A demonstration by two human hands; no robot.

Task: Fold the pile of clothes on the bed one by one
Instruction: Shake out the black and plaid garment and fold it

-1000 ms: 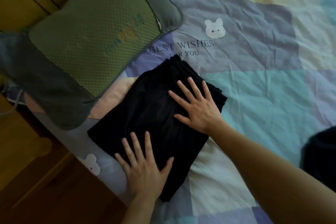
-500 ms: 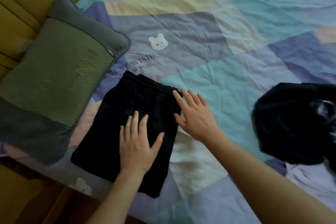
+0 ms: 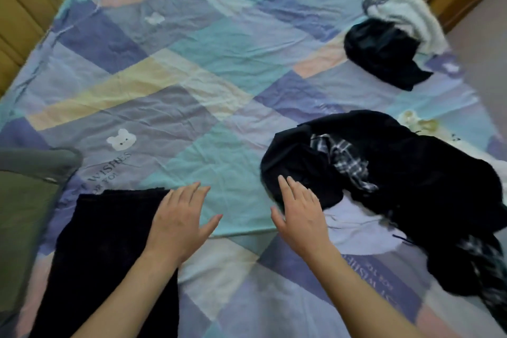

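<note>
Across a patchwork bedsheet, the unfolded dark pile lay at right of frame, nearest the empty, flat-fingered right hand, while the equally empty left hand hovered beside folded black trousers.

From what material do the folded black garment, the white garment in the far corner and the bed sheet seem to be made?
Folded black garment: probably a soft, matte knit or cotton; it reflects no light and lies flat and limp.
White garment: looks fluffy, perhaps fleece or terry; its surface seems thick and fuzzy, though blurred.
Bed sheet: likely thin woven cotton, matte, with many fine sharp creases.
</note>
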